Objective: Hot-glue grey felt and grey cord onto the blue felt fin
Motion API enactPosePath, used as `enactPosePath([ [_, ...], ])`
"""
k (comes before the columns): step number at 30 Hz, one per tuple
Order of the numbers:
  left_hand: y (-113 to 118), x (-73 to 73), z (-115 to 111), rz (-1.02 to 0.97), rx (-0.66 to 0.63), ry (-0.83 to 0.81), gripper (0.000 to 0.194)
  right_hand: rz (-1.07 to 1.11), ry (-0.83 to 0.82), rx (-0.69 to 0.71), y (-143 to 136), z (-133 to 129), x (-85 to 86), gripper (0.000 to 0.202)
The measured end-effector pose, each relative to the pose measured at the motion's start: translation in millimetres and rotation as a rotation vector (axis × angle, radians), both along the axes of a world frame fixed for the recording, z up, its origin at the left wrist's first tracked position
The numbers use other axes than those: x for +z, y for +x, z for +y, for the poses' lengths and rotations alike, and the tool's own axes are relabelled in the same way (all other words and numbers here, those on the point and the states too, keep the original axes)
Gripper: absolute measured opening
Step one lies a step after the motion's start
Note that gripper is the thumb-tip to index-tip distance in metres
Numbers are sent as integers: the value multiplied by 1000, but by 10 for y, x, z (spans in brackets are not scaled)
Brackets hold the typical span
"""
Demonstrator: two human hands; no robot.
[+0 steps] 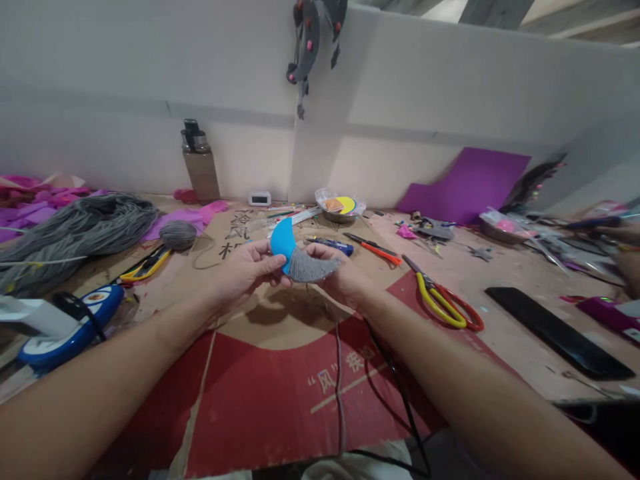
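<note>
A crescent-shaped blue piece (283, 239) is held up over the cardboard, its right part wound with grey yarn (313, 267). My left hand (260, 263) pinches the bare blue part, thumb in front and fingers behind. At the yarn-wrapped end, my right hand (336, 270) is closed around the tip; its fingers are partly hidden behind the crescent. A strand of grey yarn (340, 373) hangs below the hands and runs to the front edge of the cardboard (260, 407).
Scissors with red and yellow handles (443, 300) lie to the right, near a long black object (555, 330). An orange-handled tool (380, 253) lies behind my right hand. At left are a grey yarn skein (95, 223), a yarn ball (179, 235), a yellow cutter (145, 264) and a blue-based device (75, 327).
</note>
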State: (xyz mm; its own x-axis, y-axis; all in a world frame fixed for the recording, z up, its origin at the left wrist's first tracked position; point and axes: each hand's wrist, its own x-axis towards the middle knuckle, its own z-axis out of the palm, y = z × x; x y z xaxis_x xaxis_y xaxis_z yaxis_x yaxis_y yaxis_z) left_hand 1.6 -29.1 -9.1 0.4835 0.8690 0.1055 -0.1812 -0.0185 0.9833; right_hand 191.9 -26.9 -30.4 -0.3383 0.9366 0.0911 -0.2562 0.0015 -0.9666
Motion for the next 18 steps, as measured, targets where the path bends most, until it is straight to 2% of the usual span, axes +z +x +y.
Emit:
enactPosePath([
  [3, 0, -16, 5, -18, -1, -48, 24, 58, -94, -5, -24, -40, 50, 21],
  [7, 9, -5, -8, -77, 28, -118, 24, 70, -58, -49, -55, -64, 24, 20],
  [12, 21, 30, -24, -91, 47, -137, 27, -100, 118, -165, -44, -62, -14, 23],
  [16, 20, 40, -29, -12, 28, -29, 31, -219, 349, -132, -38, -61, 14, 12],
  [18, 16, 50, -37, 25, 26, 19, 31, -196, 352, -112, -48, -58, 20, 10],
])
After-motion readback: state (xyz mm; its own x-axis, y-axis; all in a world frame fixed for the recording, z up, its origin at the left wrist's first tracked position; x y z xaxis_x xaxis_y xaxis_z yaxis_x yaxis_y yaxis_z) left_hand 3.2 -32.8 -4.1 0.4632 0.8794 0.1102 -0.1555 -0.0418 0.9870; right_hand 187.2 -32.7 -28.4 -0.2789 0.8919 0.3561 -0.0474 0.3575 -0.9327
